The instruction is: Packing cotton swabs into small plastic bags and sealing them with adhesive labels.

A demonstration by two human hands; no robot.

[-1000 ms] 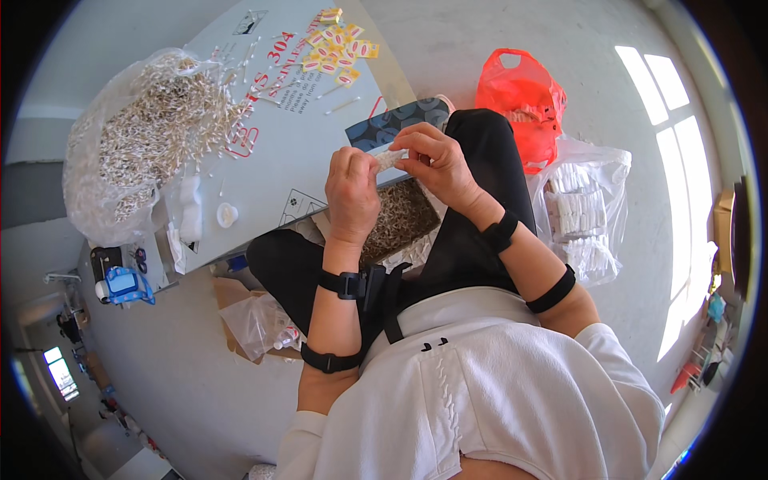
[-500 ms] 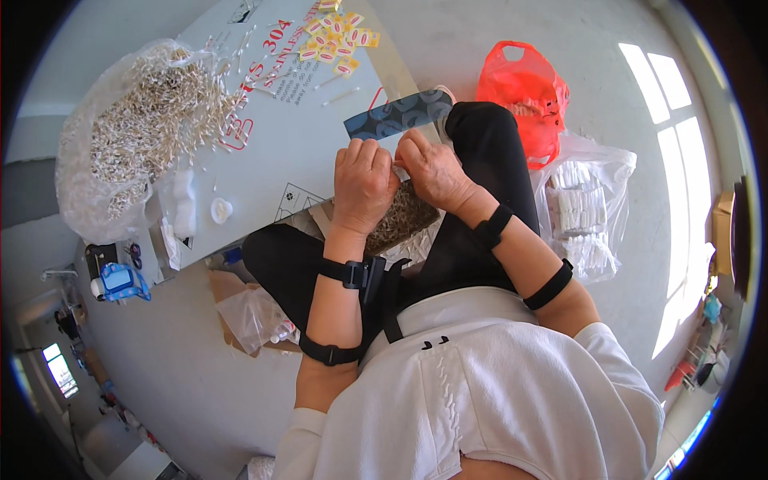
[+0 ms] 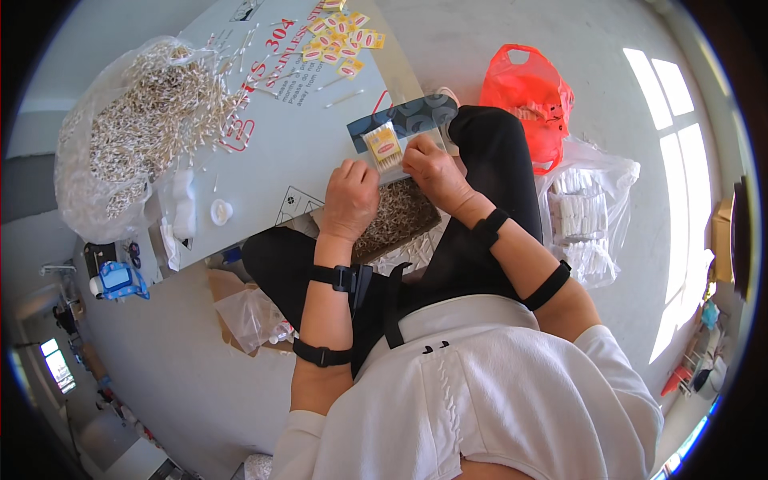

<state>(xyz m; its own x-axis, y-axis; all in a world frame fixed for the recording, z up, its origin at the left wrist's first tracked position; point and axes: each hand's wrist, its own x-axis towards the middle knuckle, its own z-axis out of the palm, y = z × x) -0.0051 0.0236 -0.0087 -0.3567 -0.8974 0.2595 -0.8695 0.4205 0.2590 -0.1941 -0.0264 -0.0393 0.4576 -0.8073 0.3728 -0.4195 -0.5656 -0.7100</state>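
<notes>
I see both hands working close together over my lap. The left hand [image 3: 350, 198] and the right hand [image 3: 432, 170] meet at a small clear packet with a yellow label [image 3: 383, 147], filled with cotton swabs; the fingers of both touch its lower edge. Just behind the packet lies a dark patterned strip [image 3: 416, 114]. Under my hands a tray of loose swabs [image 3: 398, 218] rests on my knees. The grey board [image 3: 272, 136] ahead carries a big clear bag of swabs [image 3: 132, 128] at its left and a cluster of yellow labels [image 3: 340, 36] at the far edge. An orange plastic bag [image 3: 528, 92] sits on the floor to my right.
</notes>
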